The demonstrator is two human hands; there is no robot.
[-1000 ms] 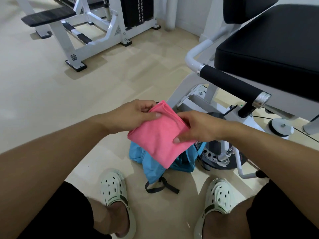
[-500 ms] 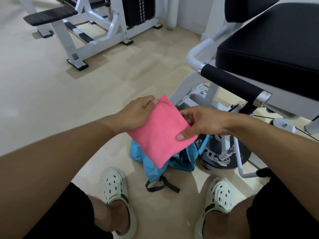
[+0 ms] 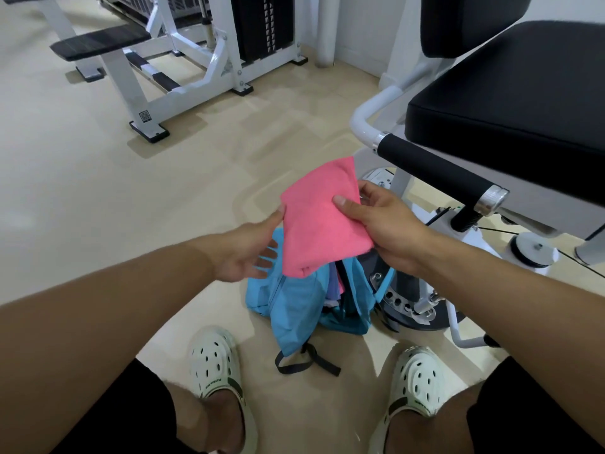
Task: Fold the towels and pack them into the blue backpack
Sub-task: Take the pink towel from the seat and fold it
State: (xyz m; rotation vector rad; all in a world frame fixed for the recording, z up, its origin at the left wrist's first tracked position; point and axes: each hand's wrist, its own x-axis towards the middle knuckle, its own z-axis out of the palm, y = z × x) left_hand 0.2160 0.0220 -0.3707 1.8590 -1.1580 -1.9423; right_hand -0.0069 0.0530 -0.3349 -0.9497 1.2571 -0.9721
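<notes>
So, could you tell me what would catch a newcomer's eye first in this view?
The folded pink towel stands out at centre, pinched by the right hand, with the left hand open at its left edge. Directly below it, the blue backpack sits open on the floor between two white clogs, other fabric showing inside. A black padded gym-machine seat fills the upper right.

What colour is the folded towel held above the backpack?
Pink, plain with no pattern; the folded towel shows best in the head view.

Right hand [image 3: 386,231] pinching, left hand [image 3: 248,250] flat.
</notes>
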